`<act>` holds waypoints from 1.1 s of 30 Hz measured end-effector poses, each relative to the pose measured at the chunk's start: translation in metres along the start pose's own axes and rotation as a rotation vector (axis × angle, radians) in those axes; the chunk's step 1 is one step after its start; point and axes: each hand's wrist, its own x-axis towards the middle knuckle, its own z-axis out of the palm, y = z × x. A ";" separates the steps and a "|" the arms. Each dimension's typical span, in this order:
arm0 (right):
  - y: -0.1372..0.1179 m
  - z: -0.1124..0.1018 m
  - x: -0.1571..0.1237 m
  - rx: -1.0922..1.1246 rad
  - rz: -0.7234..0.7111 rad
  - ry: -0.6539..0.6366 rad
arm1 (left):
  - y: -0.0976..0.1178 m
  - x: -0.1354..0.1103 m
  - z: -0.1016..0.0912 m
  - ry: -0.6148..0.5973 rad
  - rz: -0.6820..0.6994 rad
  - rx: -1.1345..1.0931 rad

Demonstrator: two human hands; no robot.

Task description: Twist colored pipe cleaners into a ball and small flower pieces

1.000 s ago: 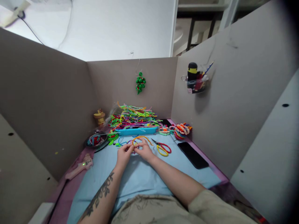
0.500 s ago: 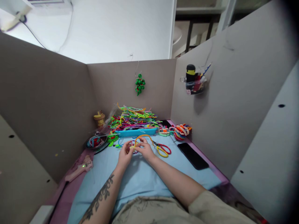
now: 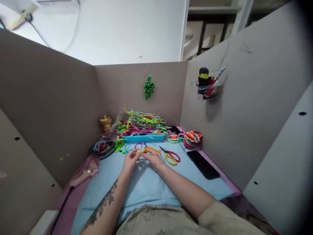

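Observation:
My left hand [image 3: 131,159] pinches a small yellow piece of pipe-cleaner work [image 3: 138,151] between thumb and fingers. Right beside it, my right hand [image 3: 152,158] is closed on an orange pipe cleaner [image 3: 148,148], whose length runs over the fingers and out to the right. The fingertips of both hands nearly meet, and they partly hide the small piece. Purple and pink pipe cleaner loops [image 3: 141,144] show just behind the hands. Scissors [image 3: 171,156] with one red and one yellow handle lie to the right of my right hand.
A blue tray [image 3: 144,139] heaped with colourful pipe cleaners stands at the back. A black phone [image 3: 203,164] lies at right. At left are a pink glue gun [image 3: 85,174] with a lit green light and a dark bowl [image 3: 107,150]. Grey panels [image 3: 137,81] enclose the table.
The orange pipe cleaner, which arched high above my right hand, now lies lower across its fingers. The hands stay close together. The whole view has shifted slightly.

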 end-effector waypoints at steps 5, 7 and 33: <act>0.002 -0.001 -0.002 -0.168 -0.061 0.042 | 0.005 -0.001 -0.003 0.046 -0.025 -0.029; 0.000 -0.003 -0.002 -0.188 -0.082 0.070 | 0.005 -0.001 -0.004 0.036 -0.016 -0.024; 0.009 0.002 0.005 -0.103 -0.007 0.025 | -0.006 0.001 0.001 -0.137 0.094 0.038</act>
